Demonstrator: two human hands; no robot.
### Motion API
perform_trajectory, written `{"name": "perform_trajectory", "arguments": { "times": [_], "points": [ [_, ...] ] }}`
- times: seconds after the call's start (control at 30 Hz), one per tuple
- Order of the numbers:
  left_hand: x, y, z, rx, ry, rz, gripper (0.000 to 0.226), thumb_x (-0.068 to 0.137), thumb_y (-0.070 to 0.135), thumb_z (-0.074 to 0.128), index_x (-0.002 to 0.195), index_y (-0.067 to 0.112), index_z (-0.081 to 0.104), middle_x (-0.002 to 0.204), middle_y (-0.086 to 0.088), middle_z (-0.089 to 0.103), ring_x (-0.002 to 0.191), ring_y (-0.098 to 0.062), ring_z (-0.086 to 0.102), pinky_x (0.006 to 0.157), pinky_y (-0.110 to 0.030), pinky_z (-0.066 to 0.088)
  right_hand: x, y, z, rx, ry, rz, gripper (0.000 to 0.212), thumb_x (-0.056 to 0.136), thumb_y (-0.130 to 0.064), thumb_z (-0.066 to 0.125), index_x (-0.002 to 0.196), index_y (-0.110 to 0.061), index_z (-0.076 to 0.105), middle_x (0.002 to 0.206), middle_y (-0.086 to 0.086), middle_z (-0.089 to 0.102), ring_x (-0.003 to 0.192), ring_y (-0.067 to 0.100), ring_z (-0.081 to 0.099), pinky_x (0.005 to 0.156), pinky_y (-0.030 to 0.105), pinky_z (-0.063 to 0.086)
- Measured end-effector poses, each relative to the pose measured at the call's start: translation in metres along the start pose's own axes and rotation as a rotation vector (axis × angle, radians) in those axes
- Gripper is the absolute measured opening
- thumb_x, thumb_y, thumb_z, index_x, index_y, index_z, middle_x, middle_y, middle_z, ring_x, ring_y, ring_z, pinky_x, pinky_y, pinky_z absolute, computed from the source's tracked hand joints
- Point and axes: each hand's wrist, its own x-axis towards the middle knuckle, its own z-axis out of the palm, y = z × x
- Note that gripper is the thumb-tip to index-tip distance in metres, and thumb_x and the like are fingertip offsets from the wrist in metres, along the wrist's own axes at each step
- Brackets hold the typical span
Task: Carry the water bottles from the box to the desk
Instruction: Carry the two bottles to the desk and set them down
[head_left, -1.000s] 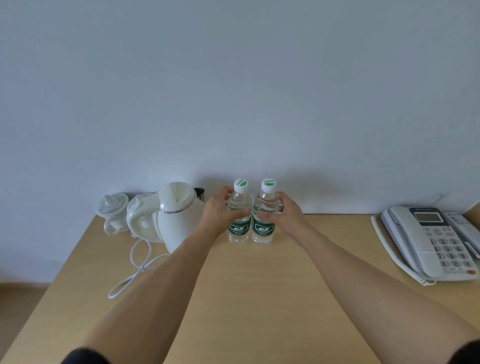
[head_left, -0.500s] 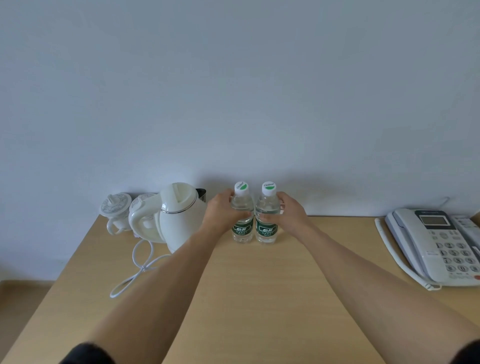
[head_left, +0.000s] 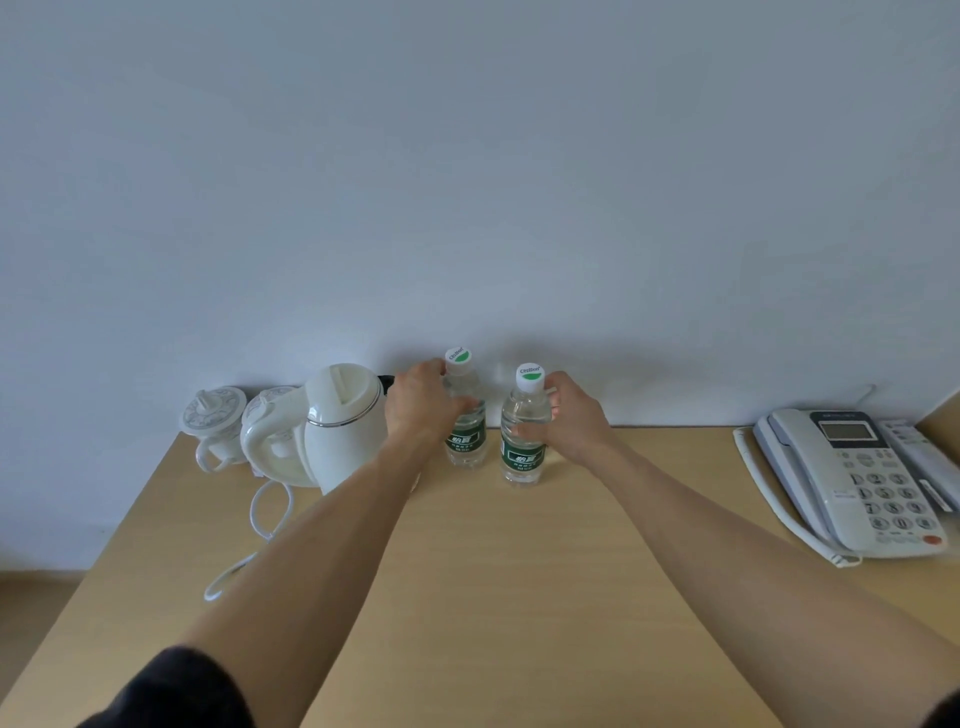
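Observation:
Two small clear water bottles with green labels and white caps stand upright on the wooden desk (head_left: 493, 571) near the wall. My left hand (head_left: 421, 408) grips the left bottle (head_left: 467, 436) around its upper body. My right hand (head_left: 569, 421) grips the right bottle (head_left: 523, 447), fingers wrapped round its middle. A small gap separates the two bottles; the right one stands slightly nearer to me. No box is in view.
A white electric kettle (head_left: 340, 426) with its cord (head_left: 260, 519) stands just left of my left hand. Two white lidded cups (head_left: 215, 423) sit behind it at the desk's back left. A desk telephone (head_left: 857, 478) lies at the right edge.
The bottles were side by side and touching; now they stand apart, the right one shifted right and a little toward me. Both hands stay on them.

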Motion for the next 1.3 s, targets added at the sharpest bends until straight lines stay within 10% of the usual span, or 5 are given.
{"name": "perform_trajectory", "arguments": {
  "times": [0.13, 0.37, 1.3],
  "points": [
    [0.013, 0.001, -0.001, -0.013, 0.016, -0.003, 0.052, 0.076, 0.035, 0.086, 0.121, 0.015, 0.069, 0.110, -0.007, 0.073, 0.101, -0.027, 0.067, 0.086, -0.039, 0.056, -0.001, -0.002, -0.001, -0.022, 0.025, 0.012, 0.060, 0.066, -0.035, 0.091, 0.107, -0.027, 0.048, 0.100, -0.007, 0.058, 0.082, -0.007, 0.051, 0.059, 0.014, 0.035],
    [0.024, -0.003, 0.001, -0.027, 0.031, 0.006, 0.054, 0.074, 0.036, 0.088, 0.120, 0.013, 0.070, 0.108, -0.007, 0.073, 0.099, -0.027, 0.067, 0.085, -0.037, 0.055, 0.000, -0.003, -0.001, -0.043, 0.039, 0.010, 0.058, 0.066, -0.035, 0.092, 0.108, -0.022, 0.054, 0.107, 0.000, 0.062, 0.093, 0.016, 0.059, 0.062, 0.017, 0.040],
    [0.029, -0.004, 0.003, -0.051, 0.013, -0.018, 0.058, 0.071, 0.039, 0.089, 0.118, 0.014, 0.066, 0.106, -0.005, 0.072, 0.097, -0.026, 0.067, 0.083, -0.037, 0.055, 0.040, -0.026, 0.021, -0.062, 0.182, -0.067, 0.048, 0.072, -0.025, 0.089, 0.102, -0.012, 0.054, 0.100, 0.002, 0.063, 0.090, 0.022, 0.058, 0.073, 0.031, 0.042]
  ]
}}
